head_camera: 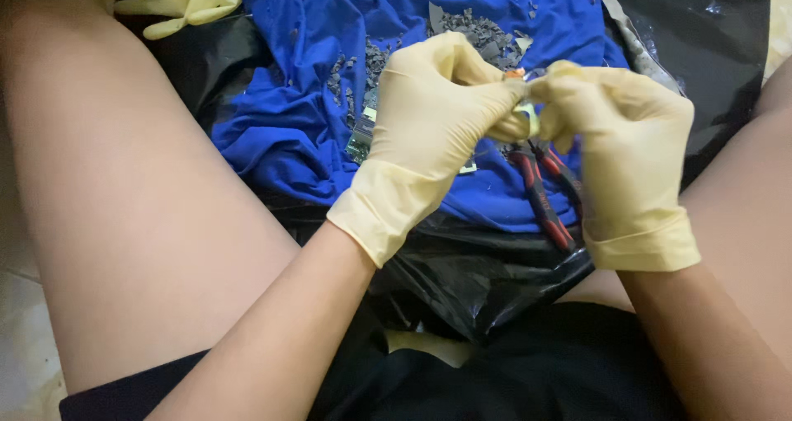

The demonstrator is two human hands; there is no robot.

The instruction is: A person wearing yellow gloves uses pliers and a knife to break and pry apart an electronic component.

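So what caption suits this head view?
Gloved left hand and right hand pinch a small part above red-handled pliers.

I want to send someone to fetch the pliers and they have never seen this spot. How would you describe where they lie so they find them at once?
Look for the blue cloth spread over the black plastic sheet between the person's legs. Near the cloth's front edge, just under the gloved right hand, lie the pliers. Their red and black handles set them apart from the small grey scraps scattered farther up the cloth.
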